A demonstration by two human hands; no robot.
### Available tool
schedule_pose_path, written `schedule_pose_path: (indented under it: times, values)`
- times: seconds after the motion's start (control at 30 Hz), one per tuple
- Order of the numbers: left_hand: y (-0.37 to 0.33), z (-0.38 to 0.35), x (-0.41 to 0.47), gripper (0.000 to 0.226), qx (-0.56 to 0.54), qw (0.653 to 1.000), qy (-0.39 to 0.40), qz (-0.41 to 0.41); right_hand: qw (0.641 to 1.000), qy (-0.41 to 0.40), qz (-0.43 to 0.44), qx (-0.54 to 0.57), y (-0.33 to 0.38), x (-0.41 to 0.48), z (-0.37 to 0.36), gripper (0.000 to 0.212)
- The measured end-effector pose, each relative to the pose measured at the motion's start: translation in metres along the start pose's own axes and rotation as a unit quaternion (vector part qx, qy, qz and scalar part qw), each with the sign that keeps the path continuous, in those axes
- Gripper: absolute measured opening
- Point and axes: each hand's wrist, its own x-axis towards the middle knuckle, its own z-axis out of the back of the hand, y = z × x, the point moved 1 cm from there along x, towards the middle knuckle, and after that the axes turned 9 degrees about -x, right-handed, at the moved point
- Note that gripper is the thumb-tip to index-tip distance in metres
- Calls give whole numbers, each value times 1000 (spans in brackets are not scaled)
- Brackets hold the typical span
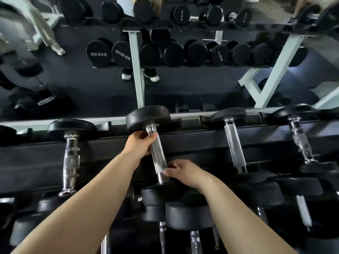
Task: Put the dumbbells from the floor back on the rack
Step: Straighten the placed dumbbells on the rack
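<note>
at frame centre, the black rubber-headed dumbbell with knurled chrome handle [157, 155] lay across the black steel rack [192, 142]. the left hand [139, 144] was closed around the handle's upper end; the right hand [185, 173] gripped its lower end with curled fingers.

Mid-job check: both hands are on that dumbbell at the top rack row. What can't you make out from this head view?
- Dumbbell: near head hidden behind right hand; seating unclear.
- Left hand: fingers wrap behind handle, hidden.
- Its weight marking: none visible from this angle.
- Floor: shows only in the mirror, where dumbbells look dark and blurred.
- Top right corner: motion-blurred.
</note>
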Motion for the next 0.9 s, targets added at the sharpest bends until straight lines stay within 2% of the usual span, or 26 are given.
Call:
schedule_pose_path:
  times: [0.1, 0.2, 0.33, 0.5, 0.63, 0.8, 0.9]
  values:
    - [-1, -1, 4, 21, 9, 1000, 11, -10, 998, 60, -4, -21, 0, 7, 1, 45]
    - [0, 0, 4, 3, 13, 1000, 10, -12, 998, 57, 3, -6, 0, 7, -1, 36]
    - [-1, 1, 4, 14, 30, 999, 28, -13, 999, 51, 7, 19, 1, 7, -8, 30]
    - [-2, -2, 7, 14, 47, 998, 49, -11, 999, 32, -8, 34, -1, 3, -14, 30]
    - [-1, -14, 5, 16, 67, 996, 48, -28, 994, 20, -27, 105, -6, 0, -13, 34]
    - [1, -9, 3, 8, 39, 998, 50, -10, 996, 9, -21, 91, -4, 1, -17, 35]
    - [-1, -9, 4, 11, 51, 997, 58, -9, 993, -16, -22, 112, -6, 0, -19, 35]
